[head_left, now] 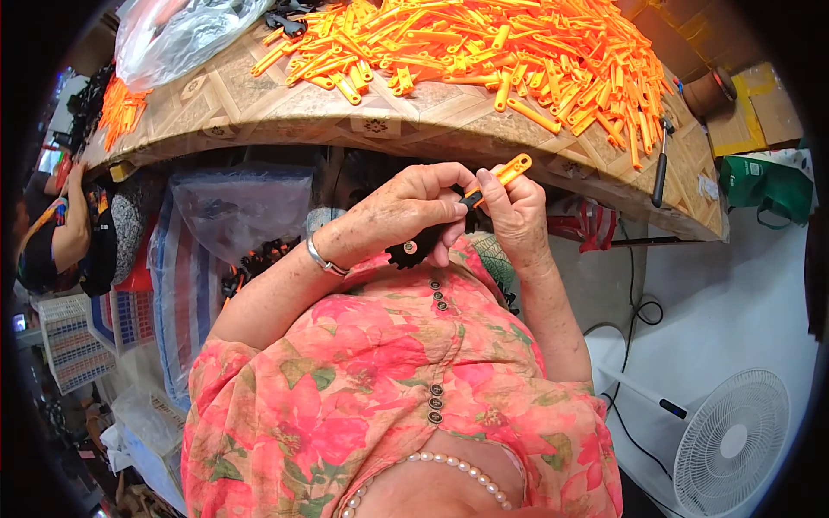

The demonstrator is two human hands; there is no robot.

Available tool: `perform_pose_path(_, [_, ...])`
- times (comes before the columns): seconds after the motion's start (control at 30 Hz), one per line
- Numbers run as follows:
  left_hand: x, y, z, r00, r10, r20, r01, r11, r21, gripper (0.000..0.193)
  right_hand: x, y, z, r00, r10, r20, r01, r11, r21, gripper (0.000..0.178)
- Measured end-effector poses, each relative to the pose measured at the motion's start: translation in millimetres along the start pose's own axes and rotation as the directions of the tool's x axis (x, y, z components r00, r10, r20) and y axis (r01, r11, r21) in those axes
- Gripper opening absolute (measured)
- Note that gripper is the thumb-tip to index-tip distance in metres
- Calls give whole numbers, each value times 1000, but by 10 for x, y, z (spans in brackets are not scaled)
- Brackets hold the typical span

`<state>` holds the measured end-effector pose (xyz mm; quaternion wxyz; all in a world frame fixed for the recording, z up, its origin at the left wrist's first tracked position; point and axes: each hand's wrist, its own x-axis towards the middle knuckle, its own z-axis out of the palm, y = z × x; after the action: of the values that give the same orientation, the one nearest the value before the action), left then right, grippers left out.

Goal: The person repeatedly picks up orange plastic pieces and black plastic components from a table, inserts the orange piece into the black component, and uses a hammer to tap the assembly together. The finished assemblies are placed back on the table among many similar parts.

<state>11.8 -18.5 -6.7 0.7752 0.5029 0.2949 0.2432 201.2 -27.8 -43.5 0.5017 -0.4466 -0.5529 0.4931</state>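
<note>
My left hand (410, 203) is closed around a black plastic piece with a toothed edge (408, 252); much of that piece is hidden behind the fingers. Between the thumb and fingers of my right hand (518, 211) is a slim orange plastic handle (515, 167) with a hole at its outer end. The handle's inner end meets a narrow black part at my left fingertips; whether the two are joined I cannot tell. Both hands are held close together in front of my chest, just short of the table edge.
A big heap of orange handles (484, 52) covers the far part of the table (380, 116). A clear plastic bag (186, 43) lies at the left, and a black-handled tool (661, 168) at the right edge. A white fan (732, 442) stands lower right. Another person's arm (73, 216) shows far left.
</note>
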Motion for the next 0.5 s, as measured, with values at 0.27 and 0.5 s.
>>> perform_pose_path(0.27, [108,-92,-217,892,71,-446,-184,959,-216,22,539,-231,-485,893,-403,-202,172,719,-673,17])
perform_pose_path(0.5, [180,-109,-234,871,67,-487,-205,950,-235,20,1160,-5,-866,851,-524,-43,92,229,-969,33])
